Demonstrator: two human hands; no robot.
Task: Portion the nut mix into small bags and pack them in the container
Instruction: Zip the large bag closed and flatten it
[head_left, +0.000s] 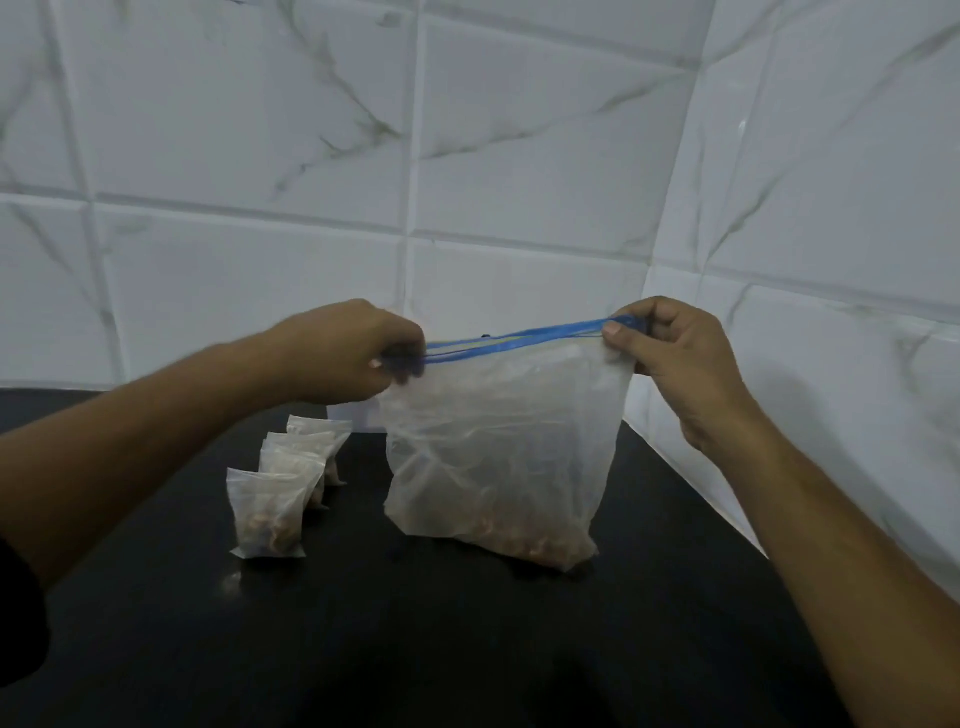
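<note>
The left hand (358, 353) pinches one end of the blue zip strip (519, 338) and the right hand (670, 358) pinches the other. They hold the large bag (504, 452) upright on the black counter (467, 649), with the nut mix (535, 545) at its bottom. Small filled bags (270, 514) stand in a row at its 9 o'clock.

white marble-look wall tiles (311, 130) with grey veins, two walls meeting in a corner (675, 208) on the right, glossy black countertop (415, 649) below, kinda dim even lighting
</note>
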